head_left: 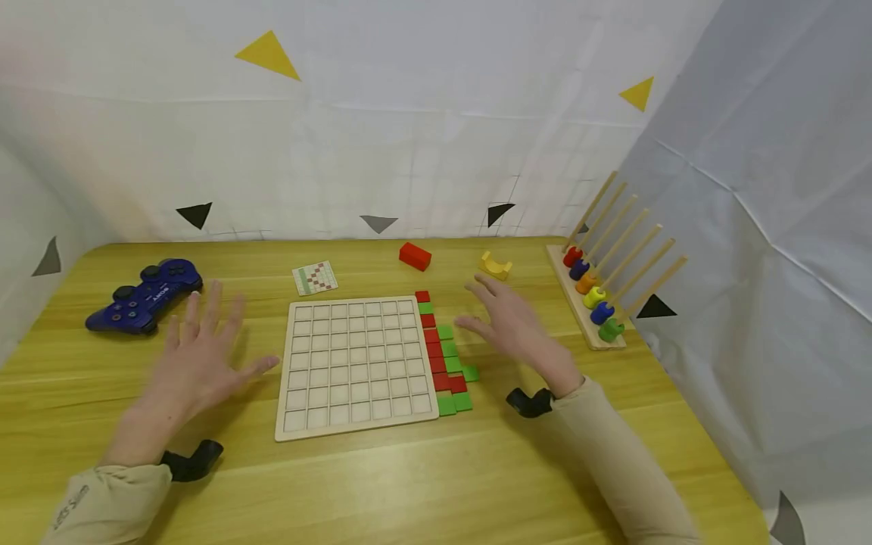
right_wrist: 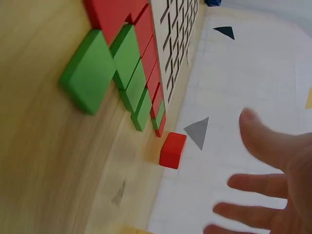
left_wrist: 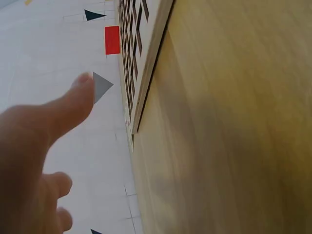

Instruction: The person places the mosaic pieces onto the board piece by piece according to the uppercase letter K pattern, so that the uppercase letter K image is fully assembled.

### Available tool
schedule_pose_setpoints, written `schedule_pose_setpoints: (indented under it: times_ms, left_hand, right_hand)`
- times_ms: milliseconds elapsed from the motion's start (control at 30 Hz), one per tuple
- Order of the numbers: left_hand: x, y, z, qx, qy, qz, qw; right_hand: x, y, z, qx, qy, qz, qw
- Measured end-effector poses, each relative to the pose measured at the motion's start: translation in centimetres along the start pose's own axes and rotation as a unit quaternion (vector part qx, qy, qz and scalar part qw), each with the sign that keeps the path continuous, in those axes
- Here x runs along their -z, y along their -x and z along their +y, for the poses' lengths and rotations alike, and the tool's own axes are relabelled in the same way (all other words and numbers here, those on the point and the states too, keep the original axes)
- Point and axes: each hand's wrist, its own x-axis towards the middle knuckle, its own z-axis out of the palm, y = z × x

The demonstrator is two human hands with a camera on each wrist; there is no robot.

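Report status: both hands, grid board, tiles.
Left hand open, holding nothing. Right hand open, above the red and green tiles. Grid board cells empty. Nothing between hands and board.

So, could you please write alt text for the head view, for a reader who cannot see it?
Two open hands, left hand and right hand, hover either side of an empty wooden grid board on a yellow wooden table. Red and green tiles line its right edge; a blue game controller lies far left, a ring-and-peg rack right.

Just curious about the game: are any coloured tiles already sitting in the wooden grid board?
No, every square of the grid board is bare; the red and green tiles lie beside its right edge.
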Motion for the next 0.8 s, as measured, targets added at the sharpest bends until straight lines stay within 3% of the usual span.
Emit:
schedule_pose_setpoints:
  times_ms: [200, 433, 600, 800]
  left_hand:
    - [-0.7, -0.1, 0.6, -0.047, 0.056, -0.086, 0.9936]
    - [-1.8, 0.4, 1.0, -0.102, 0.146, -0.156, 0.9714]
    - [-2.4, 0.8, 1.1, -0.122, 0.184, -0.181, 0.9583]
    - [-2.6, 1.0, 1.0, -0.124, 0.195, -0.180, 0.9563]
  right_hand:
    - [-0.4, -1.9, -0.3, 0.023, -0.090, -0.001, 0.996]
    - [-1.1, -4.8, -0.6, 0.006, -0.152, -0.064, 0.986]
    - [-2.1, -6.7, -0.5, 0.002, -0.178, -0.093, 0.980]
    - [-3.5, -7.8, 0.2, 0.005, -0.197, -0.112, 0.974]
